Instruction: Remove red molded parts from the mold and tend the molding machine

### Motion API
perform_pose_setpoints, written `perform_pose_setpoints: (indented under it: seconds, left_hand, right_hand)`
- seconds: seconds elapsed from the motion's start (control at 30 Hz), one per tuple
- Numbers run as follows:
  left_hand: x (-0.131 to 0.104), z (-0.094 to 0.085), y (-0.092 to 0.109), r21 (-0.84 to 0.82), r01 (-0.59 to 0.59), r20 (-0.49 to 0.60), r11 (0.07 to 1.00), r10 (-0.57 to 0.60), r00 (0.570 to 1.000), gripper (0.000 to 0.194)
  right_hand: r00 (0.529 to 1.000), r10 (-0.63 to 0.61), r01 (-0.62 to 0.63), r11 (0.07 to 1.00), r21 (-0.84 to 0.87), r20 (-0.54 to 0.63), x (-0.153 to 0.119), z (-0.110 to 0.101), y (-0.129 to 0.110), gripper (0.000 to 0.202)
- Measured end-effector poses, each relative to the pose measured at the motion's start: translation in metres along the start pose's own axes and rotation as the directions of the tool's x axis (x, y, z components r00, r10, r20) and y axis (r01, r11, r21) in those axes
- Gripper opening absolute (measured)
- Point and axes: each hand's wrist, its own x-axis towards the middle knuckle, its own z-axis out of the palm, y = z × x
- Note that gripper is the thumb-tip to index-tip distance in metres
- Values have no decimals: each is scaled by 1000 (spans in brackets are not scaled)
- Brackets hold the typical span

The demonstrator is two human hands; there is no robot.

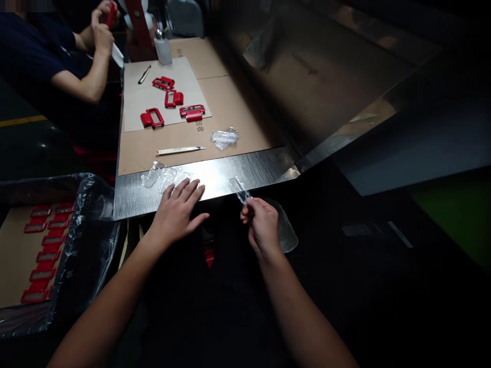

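My left hand point(177, 208) lies with fingers spread on the front edge of the metal table point(215, 176). Just beyond its fingertips are several clear plastic pieces point(167, 179), thin and shiny. Past the table edge, my right hand point(263, 225) pinches a small clear plastic piece point(240, 189) between thumb and fingers; its far end reaches over the metal. A crumpled heap of clear plastic point(224, 138) sits on the cardboard sheet point(245, 122). Left of that heap lies a pale, pen-like tool point(180, 151) with a pointed dark tip.
Several red frames point(174, 98) and a cutter knife point(144, 74) lie on a pale board point(134, 97). Behind stands a pump bottle point(163, 48). A lined bin point(82, 230) at left holds more red frames point(48, 255). Across, a person's hands point(103, 28) hold a red part.
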Motion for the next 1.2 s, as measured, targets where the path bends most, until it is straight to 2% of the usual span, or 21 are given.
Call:
perform_pose_setpoints:
  seconds: [0.1,0.17,0.2,0.23,0.27,0.33,0.4,0.47,0.8,0.87,1.03,1.2]
  left_hand:
    - [2,0,0,-74,22,-97,997,-29,995,67]
    - [0,-5,12,-226,13,-221,974,-65,973,53]
    - [-2,-8,21,-354,2,-267,935,-103,958,41]
    - [-5,-12,31,-508,-10,-276,861,-152,949,30]
    - [-8,-17,41,-663,-14,-247,749,-200,948,21]
    - [-16,-24,60,-878,9,-131,478,-260,957,12]
    - [-23,-29,71,-955,48,-43,293,-297,954,8]
    - [-28,-31,75,-974,65,-11,219,-331,944,6]
    - [-46,-30,77,-998,48,33,32,-369,929,9]
    - [-49,-28,77,-999,35,18,40,-362,932,9]
    - [-52,-30,75,-987,50,2,150,-301,954,6]
    - [-54,-34,71,-985,59,9,165,-290,957,4]
  right_hand:
    - [999,-17,16,1000,26,29,-13,-15,-19,23]
    - [989,41,-47,998,42,140,-31,-23,-29,24]
    - [976,80,-91,995,46,202,-41,-26,-31,24]
    - [959,119,-136,989,50,259,-52,-28,-33,25]
    - [939,153,-177,983,53,307,-63,-29,-33,26]
    - [900,212,-250,967,53,381,-82,-31,-32,28]
    - [866,253,-306,951,56,431,-95,-32,-28,29]
    - [843,276,-340,939,60,463,-102,-33,-24,27]
    - [754,308,-434,896,89,580,-110,-30,-15,23]
    - [752,319,-461,880,115,577,-112,-28,-14,23]
    - [737,335,-478,872,102,587,-112,-27,-11,22]
    - [724,343,-479,874,78,599,-111,-30,-10,23]
